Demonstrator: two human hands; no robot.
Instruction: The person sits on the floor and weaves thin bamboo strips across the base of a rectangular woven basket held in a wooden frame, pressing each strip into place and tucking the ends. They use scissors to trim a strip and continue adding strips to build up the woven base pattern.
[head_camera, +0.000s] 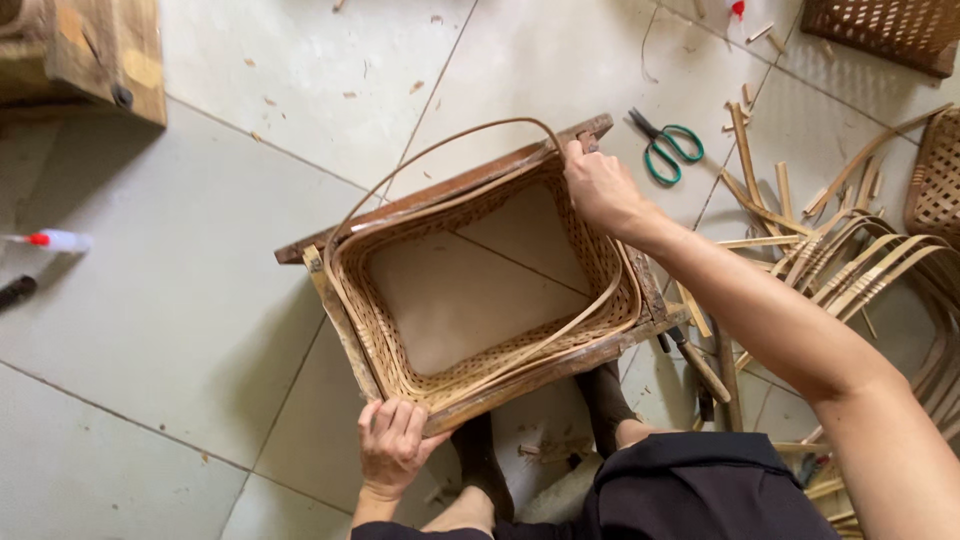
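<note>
Two hands working the woven basket frame (480, 290): left hand (392, 445) gripping near rim, right hand (598, 188) pinching the bamboo strip (430, 155) at far corner; green scissors (665, 145) lying nearby on floor.

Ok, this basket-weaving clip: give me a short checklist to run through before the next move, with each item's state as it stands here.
1. Left hand steadies the near edge of the wooden frame: ok.
2. Right hand grips the woven basket rim at the far corner: ok.
3. Loose bamboo strip seated along the rim: not ok, it bows out past the far side.
4. Green-handled scissors near the right hand: ok, on the floor beside the frame.
5. Strip end under the right fingers tucked in: cannot tell, the hand hides it.
6. Spare bamboo strips nearby: ok, piled to the right.
</note>
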